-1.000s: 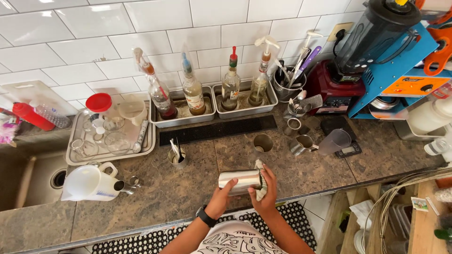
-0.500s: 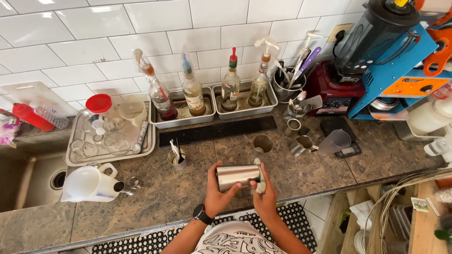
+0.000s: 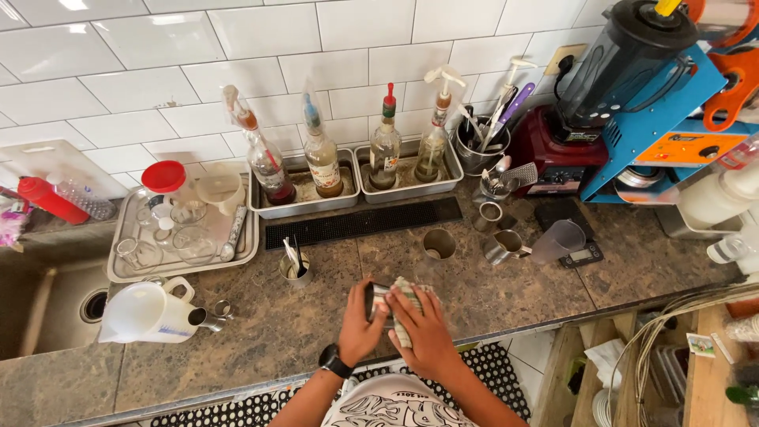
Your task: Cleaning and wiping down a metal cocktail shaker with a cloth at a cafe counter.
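Shiny metal cup (image 3: 378, 299) held on its side, low over stone counter (image 3: 261, 332), near front edge. Cup gripped by left hand (image 3: 360, 328), fingers curled tight round it so it is kept steady. Striped cloth (image 3: 409, 304) pressed onto cup by right hand (image 3: 427, 332), fingers spread flat. White jug (image 3: 146, 314) well apart, by sink.

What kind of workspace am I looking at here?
Most likely a drinks bar or cafe prep counter. Syrup bottles with pump tops stand in metal trays against the tiled wall, a red-based blender sits to the right, and small metal cups dot the stone counter.
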